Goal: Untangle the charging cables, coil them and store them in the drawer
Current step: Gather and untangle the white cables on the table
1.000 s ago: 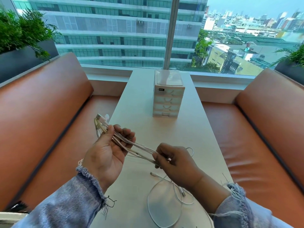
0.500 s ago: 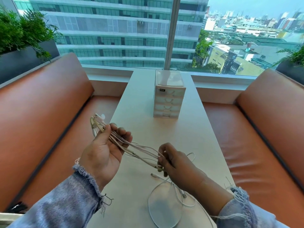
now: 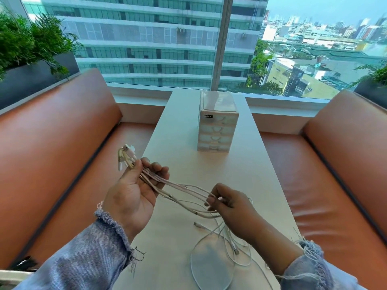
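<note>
A bundle of white charging cables (image 3: 180, 192) stretches between both hands above the near end of the white table (image 3: 247, 174). My left hand (image 3: 134, 191) grips one end of the bundle, and plugs (image 3: 127, 151) stick out past the thumb. My right hand (image 3: 230, 208) pinches the strands at the other end. Loose loops of cable (image 3: 211, 248) trail down onto the table below my right hand. A small white drawer unit (image 3: 217, 130) with several shut drawers stands at the table's far middle.
Orange padded benches (image 3: 52, 153) (image 3: 335, 164) run along both sides of the table. A large window (image 3: 167, 42) closes the far end. Planters with green foliage (image 3: 27, 40) sit behind each bench back.
My right hand has shifted slightly back toward me and right along the strands, and its fingers now pinch them more openly. My left hand keeps its grip and stays near the same spot.
</note>
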`<state>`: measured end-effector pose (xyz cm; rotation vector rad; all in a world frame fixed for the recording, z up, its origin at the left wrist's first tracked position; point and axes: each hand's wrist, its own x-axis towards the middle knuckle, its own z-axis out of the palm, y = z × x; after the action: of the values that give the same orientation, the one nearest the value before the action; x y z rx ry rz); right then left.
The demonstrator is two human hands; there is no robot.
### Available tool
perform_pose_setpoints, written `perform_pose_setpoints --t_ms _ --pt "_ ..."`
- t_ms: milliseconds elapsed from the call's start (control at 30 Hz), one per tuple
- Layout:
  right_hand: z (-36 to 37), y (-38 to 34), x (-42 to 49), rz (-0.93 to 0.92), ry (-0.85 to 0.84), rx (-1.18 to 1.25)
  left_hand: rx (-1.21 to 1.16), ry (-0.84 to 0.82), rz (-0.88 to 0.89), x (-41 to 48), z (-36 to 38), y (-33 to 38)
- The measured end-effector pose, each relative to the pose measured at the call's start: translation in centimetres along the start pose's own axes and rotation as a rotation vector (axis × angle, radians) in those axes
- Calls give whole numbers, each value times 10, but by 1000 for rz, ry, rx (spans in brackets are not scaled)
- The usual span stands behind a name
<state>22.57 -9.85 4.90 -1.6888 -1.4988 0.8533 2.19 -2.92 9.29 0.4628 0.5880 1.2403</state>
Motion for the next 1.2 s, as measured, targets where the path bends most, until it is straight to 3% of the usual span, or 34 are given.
perform_pose_setpoints --t_ms 233,367,433,567,767,1200 --pt "-3 8 0 -133 -7 -353 41 -32 27 3 -2 2" --pt "1 7 0 -218 143 -448 39 -24 50 4 -2 6" --pt "2 -4 2 -309 218 -438 46 -22 57 4 -2 8" --pt "13 -31 2 -424 115 -328 48 -66 43 2 1 6" --pt "27 -48 2 -410 -115 -323 51 -159 -7 -6 10 -4" --pt "19 4 -1 -293 -97 -453 53 -108 1 -6 6 -1"
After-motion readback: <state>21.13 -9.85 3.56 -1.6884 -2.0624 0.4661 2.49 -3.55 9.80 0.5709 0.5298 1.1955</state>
